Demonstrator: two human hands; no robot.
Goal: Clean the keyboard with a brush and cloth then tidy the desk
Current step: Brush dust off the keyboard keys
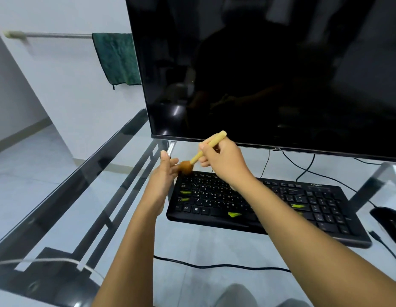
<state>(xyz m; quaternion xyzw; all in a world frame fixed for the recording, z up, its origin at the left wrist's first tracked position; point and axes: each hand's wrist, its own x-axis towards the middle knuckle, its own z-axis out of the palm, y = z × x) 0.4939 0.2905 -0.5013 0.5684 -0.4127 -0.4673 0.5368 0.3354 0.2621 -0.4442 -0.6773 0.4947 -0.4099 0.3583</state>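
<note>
A black keyboard (303,202) lies on the glass desk (86,196) below the monitor, with green marks on a few keys. My right hand (223,162) grips the pale wooden handle of a brush (205,149). Its brown bristle head (185,167) hovers at the keyboard's far left corner. My left hand (165,173) is held up beside the bristles, fingers apart, touching or nearly touching them. A dark green cloth (117,58) hangs on a wall rail at the back left.
A large black monitor (270,69) fills the upper right. A black mouse (389,222) sits right of the keyboard. Cables (214,265) run under and over the glass. The desk's left edge drops to a tiled floor.
</note>
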